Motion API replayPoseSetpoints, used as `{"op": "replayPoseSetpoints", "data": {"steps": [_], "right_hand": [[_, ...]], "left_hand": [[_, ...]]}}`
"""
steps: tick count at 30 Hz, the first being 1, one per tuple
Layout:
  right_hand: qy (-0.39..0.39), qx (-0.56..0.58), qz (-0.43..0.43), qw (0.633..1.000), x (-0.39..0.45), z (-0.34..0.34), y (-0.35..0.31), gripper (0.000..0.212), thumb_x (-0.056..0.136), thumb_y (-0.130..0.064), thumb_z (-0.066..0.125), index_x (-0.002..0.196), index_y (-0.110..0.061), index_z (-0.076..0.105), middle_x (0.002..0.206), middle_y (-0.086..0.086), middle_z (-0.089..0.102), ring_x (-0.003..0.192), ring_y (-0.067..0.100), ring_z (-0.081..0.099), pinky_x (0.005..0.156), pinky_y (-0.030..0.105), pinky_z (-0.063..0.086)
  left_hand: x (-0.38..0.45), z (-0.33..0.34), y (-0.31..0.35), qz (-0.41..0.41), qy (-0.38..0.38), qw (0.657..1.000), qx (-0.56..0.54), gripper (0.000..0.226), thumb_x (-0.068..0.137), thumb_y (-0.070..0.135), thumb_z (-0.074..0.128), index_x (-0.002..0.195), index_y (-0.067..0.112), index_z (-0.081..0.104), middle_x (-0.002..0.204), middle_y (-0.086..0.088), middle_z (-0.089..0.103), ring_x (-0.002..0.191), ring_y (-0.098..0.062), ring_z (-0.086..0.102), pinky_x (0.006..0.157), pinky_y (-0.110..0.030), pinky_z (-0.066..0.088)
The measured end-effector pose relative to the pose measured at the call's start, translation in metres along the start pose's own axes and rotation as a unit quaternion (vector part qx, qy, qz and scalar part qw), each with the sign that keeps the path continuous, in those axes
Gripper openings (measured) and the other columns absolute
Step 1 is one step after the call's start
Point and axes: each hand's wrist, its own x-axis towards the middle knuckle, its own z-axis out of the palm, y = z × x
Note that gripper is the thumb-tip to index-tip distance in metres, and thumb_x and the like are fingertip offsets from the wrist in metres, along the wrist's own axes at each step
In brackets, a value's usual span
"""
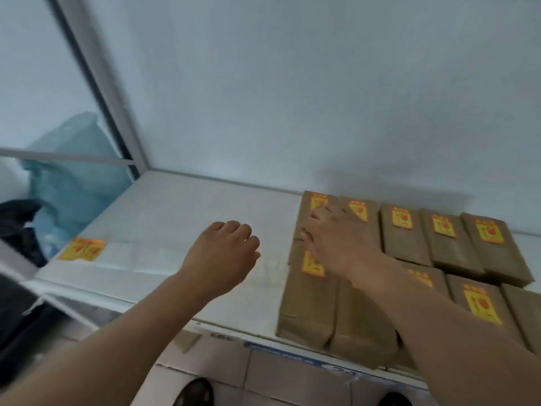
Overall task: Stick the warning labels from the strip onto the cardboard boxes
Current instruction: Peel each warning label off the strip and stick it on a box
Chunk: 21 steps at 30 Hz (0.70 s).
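Observation:
Several brown cardboard boxes (pixel 404 235) lie flat in two rows on the right of a white table (pixel 181 218), each with a yellow and red warning label (pixel 401 218) near its far end. My right hand (pixel 336 241) rests flat, fingers spread, on the two leftmost boxes of the back row. My left hand (pixel 222 253) hovers over the table left of the boxes, fingers loosely curled, holding nothing. The label strip (pixel 83 249) with two yellow labels lies at the table's left edge, on a pale backing sheet.
A white wall stands right behind the table. A blue plastic bag (pixel 73 177) and dark items (pixel 20 224) sit beyond the left edge, behind a metal frame (pixel 96 83). Tiled floor and two shoes show below the front edge.

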Motion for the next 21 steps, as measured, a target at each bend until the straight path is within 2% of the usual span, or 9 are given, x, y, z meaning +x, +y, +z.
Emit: {"op": "replayPoseSetpoints", "data": {"steps": [7, 13, 17, 21], "right_hand": [[-0.010, 0.024, -0.102, 0.994, 0.099, 0.023, -0.123, 0.031, 0.097, -0.029, 0.035, 0.110, -0.021, 0.062, 0.114, 0.001, 0.061, 0.108, 0.025, 0.051, 0.092, 0.037, 0.038], [-0.033, 0.050, -0.163, 0.985, 0.156, 0.044, -0.220, 0.029, 0.097, -0.027, 0.038, 0.110, -0.019, 0.062, 0.108, 0.003, 0.062, 0.101, 0.026, 0.053, 0.088, 0.037, 0.039], [-0.053, 0.077, -0.183, 0.979, 0.183, 0.059, -0.277, 0.030, 0.099, -0.031, 0.038, 0.115, -0.019, 0.060, 0.111, 0.005, 0.061, 0.100, 0.028, 0.055, 0.082, 0.038, 0.043], [-0.086, 0.162, -0.145, 0.972, 0.209, 0.074, -0.326, 0.035, 0.099, -0.036, 0.042, 0.128, -0.020, 0.054, 0.121, 0.005, 0.059, 0.109, 0.026, 0.056, 0.084, 0.037, 0.047]], "left_hand": [[-0.084, 0.014, -0.100, -0.162, -0.059, 0.985, -0.004, 0.022, 0.088, 0.037, 0.060, 0.083, 0.017, 0.068, 0.080, -0.001, 0.062, 0.073, -0.025, 0.060, 0.063, -0.036, 0.048], [-0.140, 0.028, -0.144, -0.245, -0.105, 0.963, -0.025, 0.033, 0.098, 0.043, 0.040, 0.109, 0.020, 0.061, 0.105, 0.001, 0.059, 0.099, -0.023, 0.055, 0.083, -0.035, 0.041], [-0.168, 0.038, -0.167, -0.297, -0.127, 0.946, -0.034, 0.036, 0.099, 0.046, 0.035, 0.115, 0.024, 0.058, 0.110, 0.003, 0.057, 0.104, -0.021, 0.053, 0.084, -0.033, 0.038], [-0.189, 0.048, -0.187, -0.337, -0.138, 0.930, -0.045, 0.037, 0.099, 0.048, 0.034, 0.116, 0.026, 0.057, 0.112, 0.004, 0.058, 0.104, -0.019, 0.054, 0.086, -0.033, 0.041]]}}
